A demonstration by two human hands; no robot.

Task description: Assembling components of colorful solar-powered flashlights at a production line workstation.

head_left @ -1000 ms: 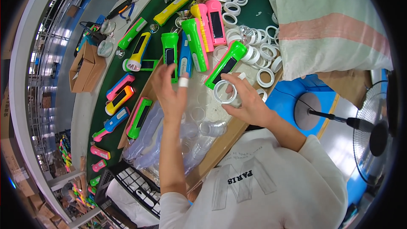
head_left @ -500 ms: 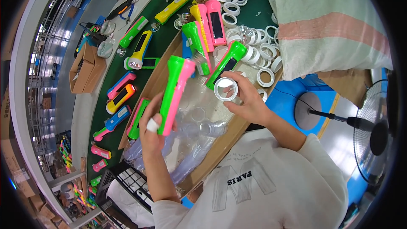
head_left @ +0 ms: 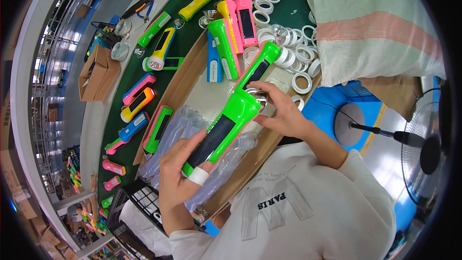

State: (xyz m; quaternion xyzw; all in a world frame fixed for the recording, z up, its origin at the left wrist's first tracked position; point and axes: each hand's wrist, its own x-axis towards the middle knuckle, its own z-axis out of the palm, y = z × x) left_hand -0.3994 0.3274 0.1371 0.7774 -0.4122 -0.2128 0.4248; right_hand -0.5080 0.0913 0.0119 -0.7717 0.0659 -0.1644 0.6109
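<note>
Head view: the left hand [head_left: 180, 175], a white wrap [head_left: 198, 176] circling one finger, is closing round the lower body of a green torch [head_left: 221, 127], thumb along one side and fingers beneath, dark panel facing up. That torch is slanting over a cardboard tray [head_left: 190, 62], its wide head pointing up and right toward the right hand [head_left: 288, 113]. There, thumb and fingers are pinching a shiny round piece [head_left: 260, 97], slightly parted by its width — torch head and fingers are partly hiding it, so whether it is touching the torch cannot be told. Just beyond, a slimmer green torch [head_left: 261, 65] is lying near white rings [head_left: 302, 83]; blue [head_left: 214, 60] and pink [head_left: 246, 21] torches are resting farther up. Clear discs [head_left: 245, 142] are lying below the held torch. Rightward, a striped sack [head_left: 375, 33] is slumping — and a fan [head_left: 423, 149] is standing beyond the tray.
</note>
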